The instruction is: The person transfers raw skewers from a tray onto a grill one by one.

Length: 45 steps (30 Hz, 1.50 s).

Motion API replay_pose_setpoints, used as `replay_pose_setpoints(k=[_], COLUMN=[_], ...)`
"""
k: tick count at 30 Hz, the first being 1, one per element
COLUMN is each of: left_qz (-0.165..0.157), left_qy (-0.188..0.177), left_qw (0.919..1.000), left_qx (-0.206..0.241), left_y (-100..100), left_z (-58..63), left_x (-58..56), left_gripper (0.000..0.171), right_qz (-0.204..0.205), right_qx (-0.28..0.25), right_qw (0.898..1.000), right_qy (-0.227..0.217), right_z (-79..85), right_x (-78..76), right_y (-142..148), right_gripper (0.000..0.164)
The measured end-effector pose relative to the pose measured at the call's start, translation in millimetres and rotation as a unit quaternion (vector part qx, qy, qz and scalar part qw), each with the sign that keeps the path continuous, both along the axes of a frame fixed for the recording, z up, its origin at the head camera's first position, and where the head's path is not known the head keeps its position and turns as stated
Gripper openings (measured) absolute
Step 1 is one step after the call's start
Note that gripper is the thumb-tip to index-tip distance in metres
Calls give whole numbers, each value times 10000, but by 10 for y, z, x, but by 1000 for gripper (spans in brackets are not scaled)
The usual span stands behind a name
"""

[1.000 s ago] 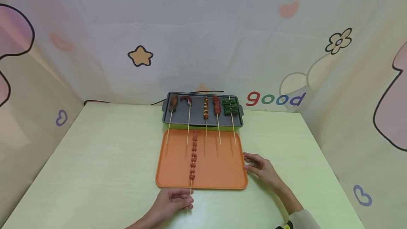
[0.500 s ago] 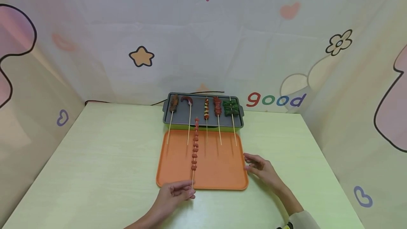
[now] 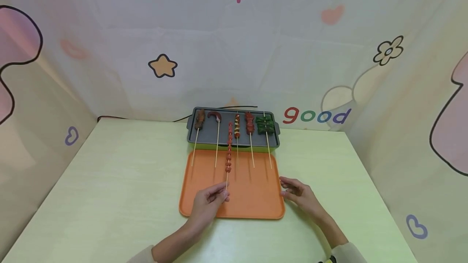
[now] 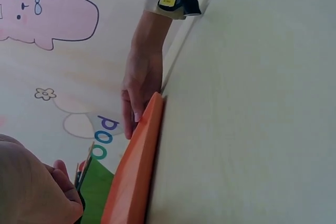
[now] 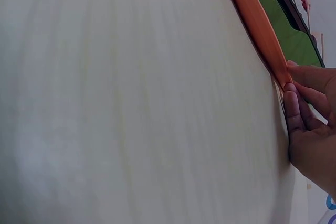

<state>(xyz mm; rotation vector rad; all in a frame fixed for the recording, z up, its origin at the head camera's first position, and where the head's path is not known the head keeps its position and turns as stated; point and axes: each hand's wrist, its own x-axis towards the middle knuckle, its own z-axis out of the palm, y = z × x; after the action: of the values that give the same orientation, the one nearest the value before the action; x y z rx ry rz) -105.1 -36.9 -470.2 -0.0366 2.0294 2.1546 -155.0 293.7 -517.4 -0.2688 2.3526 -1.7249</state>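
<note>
My left hand (image 3: pixel 208 204) pinches the lower end of a wooden skewer (image 3: pixel 228 163) threaded with a row of small reddish pieces. It is over the orange tray (image 3: pixel 252 200), and the skewer's tip reaches over the grey plate of the grill (image 3: pixel 206 139). With thumb and fingers, my right hand (image 3: pixel 301 196) grips the tray's right rim, seen also where the hand (image 5: pixel 310 103) holds the tray edge (image 5: pixel 262 19) in the right wrist view. The left wrist view hides the held skewer behind the left hand (image 4: pixel 37 187).
Across the grill lie a brown skewer (image 3: pixel 199 119), a curved dark-red one (image 3: pixel 215 114), a multicoloured one (image 3: pixel 237 126), a red one (image 3: pixel 250 123) and a green leafy one (image 3: pixel 265 124). Their sticks overhang the tray. A black cable (image 3: pixel 113 117) runs along the back curtain.
My left hand has moved forward and slightly right with the skewer, from the tray's front edge to over the tray. The skewer's tip now overlaps the grill. My right hand stays at the tray rim.
</note>
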Motion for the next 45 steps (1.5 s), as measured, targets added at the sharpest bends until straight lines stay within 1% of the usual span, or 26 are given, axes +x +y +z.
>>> replay_pose_setpoints(k=[2, 6, 9, 11, 14, 17, 22, 26, 31, 35, 41, 45], left_qz=[105, 301, 417, 500, 571, 617, 689, 732, 811, 890, 1065, 1137], left_qy=[59, -3, -117, -185, -328, -378, -226, -148, -143, -241, -395, -371], left_qw=[9999, 9995, 9988, 9980, 9971, 9968, 9973, 9972, 9966, 9956, 9928, 9918], left_qx=[-10, 54, 234, 330, 391, 337, 134, 100, 83, 192, 386, 449], left_y=[42, 117, 179, 221, 276, 305, 308, 303, 317, 356, 398, 412], left_z=[21, 40, 26, 2, -36, -64, -59, -37, -14, -5, -51, -68], left_x=[-72, -216, -307, -348, -376, -372, -345, -356, -433, -509, -619, -659], left_gripper=[35, 33, 34, 33, 34, 34, 35, 34, 34, 34, 34, 35], right_qz=[10, 17, 6, -2, 1, 14, -6, -19, -19, -24, -75, -74], right_qx=[-10, -62, -100, -98, -76, -63, -77, -88, -101, -106, -66, -66], right_qw=[10000, 10000, 9999, 9999, 10000, 10000, 10000, 10000, 9999, 9999, 9999, 9997], right_qy=[-12, -24, -53, -51, -15, -16, -36, -15, 12, 36, 139, 208], right_z=[1, -5, -14, -19, -24, -23, -11, -8, -20, -22, -31, -36], right_x=[-3, -10, -8, -5, -1, 2, 10, 14, 7, 3, -1, -2], right_y=[6, 14, 19, 19, 17, 11, 7, 4, 2, 1, -15, -21], right_gripper=[55, 55, 55, 54, 54, 54, 54, 54, 54, 53, 53, 53])
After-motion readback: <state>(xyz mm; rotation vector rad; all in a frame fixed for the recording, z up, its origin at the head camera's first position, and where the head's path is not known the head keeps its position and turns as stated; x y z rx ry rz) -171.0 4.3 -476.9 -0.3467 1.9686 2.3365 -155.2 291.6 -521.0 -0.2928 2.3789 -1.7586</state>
